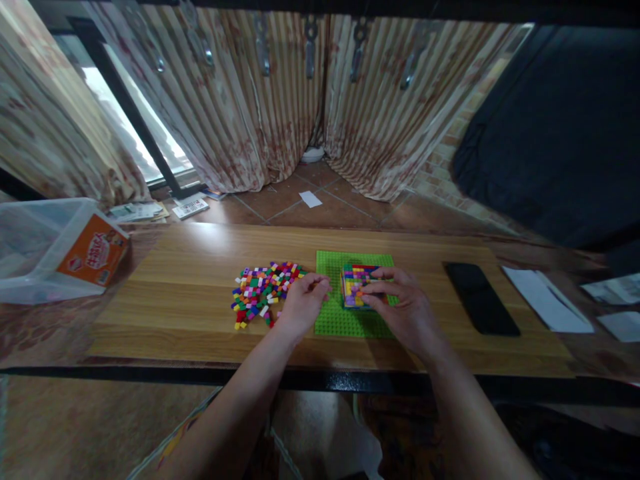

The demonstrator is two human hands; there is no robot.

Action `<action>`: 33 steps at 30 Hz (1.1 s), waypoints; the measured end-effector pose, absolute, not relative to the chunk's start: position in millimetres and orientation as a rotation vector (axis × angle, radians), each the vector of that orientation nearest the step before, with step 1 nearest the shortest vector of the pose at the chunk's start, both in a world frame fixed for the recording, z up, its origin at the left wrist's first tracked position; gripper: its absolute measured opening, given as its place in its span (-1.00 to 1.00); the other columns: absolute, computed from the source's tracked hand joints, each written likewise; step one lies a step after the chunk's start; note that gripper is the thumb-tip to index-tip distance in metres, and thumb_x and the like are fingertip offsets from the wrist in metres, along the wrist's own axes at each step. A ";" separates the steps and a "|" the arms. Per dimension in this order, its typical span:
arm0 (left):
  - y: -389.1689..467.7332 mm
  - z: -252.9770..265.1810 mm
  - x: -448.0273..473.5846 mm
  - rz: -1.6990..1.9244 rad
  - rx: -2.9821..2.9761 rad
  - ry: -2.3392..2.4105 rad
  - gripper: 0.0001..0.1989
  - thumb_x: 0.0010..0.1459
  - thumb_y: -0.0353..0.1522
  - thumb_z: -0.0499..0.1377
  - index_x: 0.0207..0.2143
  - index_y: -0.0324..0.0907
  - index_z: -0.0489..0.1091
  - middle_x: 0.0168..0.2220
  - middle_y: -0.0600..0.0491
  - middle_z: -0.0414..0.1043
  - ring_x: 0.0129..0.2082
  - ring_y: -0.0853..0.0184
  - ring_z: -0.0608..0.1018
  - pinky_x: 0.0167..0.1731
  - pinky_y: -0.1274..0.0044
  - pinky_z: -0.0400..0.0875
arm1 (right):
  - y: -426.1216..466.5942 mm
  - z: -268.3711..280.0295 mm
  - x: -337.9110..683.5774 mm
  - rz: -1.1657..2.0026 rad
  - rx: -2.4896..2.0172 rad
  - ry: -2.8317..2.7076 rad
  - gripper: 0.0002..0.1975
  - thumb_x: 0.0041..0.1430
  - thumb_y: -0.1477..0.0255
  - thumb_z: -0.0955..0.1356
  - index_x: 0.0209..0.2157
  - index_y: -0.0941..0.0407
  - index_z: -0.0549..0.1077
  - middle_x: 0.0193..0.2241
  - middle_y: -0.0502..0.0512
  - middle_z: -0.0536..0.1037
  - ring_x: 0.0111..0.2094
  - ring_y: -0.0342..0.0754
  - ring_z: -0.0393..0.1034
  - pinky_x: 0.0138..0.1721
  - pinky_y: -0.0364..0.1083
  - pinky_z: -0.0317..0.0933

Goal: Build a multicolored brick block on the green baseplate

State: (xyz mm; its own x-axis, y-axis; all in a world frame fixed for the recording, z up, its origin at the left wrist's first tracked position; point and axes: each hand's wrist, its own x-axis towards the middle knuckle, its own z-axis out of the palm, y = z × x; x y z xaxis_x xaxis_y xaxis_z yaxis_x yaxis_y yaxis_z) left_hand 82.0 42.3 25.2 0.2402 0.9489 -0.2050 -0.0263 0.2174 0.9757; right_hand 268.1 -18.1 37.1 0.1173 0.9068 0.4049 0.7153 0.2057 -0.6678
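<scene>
A green studded baseplate lies on the wooden table. On it stands a low block built of many-coloured toy bricks, with yellow, purple, orange and red studs on top. My right hand reaches over the block from the right. Its thumb and index finger close on a small toy brick at the top, mostly covered by the fingertips. My left hand hovers between the loose bricks and the baseplate's left edge, fingers curled and pressed together. What it holds, if anything, is too small to make out. Loose toy bricks lie in a pile to its left.
A black phone and white paper lie to the right on the table. At the far left stands a clear plastic box with an orange label. Curtains hang beyond the table, with metal clips along the top.
</scene>
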 end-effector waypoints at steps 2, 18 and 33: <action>40.4 26.1 83.4 0.876 1.121 1.066 -0.86 0.04 -0.35 0.17 -0.37 -0.25 0.46 -0.47 0.08 0.44 -0.51 0.46 0.41 -0.49 0.62 0.26 | -16.5 34.9 264.0 0.279 -1.558 -1.657 -0.95 0.07 0.36 0.45 -0.37 -0.07 0.61 -0.14 0.06 0.48 -0.05 0.08 0.35 0.00 0.16 0.24; 35.8 27.2 85.2 0.788 1.240 1.023 -0.87 0.02 -0.34 0.19 -0.39 -0.23 0.47 -0.59 0.17 0.32 -0.58 0.48 0.30 -0.57 0.61 0.13 | -6.5 29.4 259.5 0.240 -1.620 -1.572 -0.91 -0.01 0.35 0.48 -0.42 0.03 0.54 -0.14 0.13 0.46 -0.04 0.13 0.34 -0.02 0.18 0.25; 35.1 37.9 86.1 0.875 0.957 1.022 -0.81 0.17 -0.30 0.12 -0.32 -0.25 0.43 -0.43 0.03 0.48 -0.52 0.45 0.45 -0.53 0.62 0.25 | -2.1 24.8 256.6 0.262 -1.729 -1.485 -0.86 0.01 0.26 0.45 -0.44 0.04 0.55 -0.10 0.15 0.45 0.02 0.16 0.30 0.04 0.19 0.19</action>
State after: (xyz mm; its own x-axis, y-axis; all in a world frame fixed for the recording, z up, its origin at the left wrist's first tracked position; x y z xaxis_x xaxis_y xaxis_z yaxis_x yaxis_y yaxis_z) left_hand 86.1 35.1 37.9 0.2829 0.9157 -0.2854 -0.1405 0.3339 0.9321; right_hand 256.6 -2.1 24.8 0.2818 0.8964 0.3420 0.7252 0.0344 -0.6876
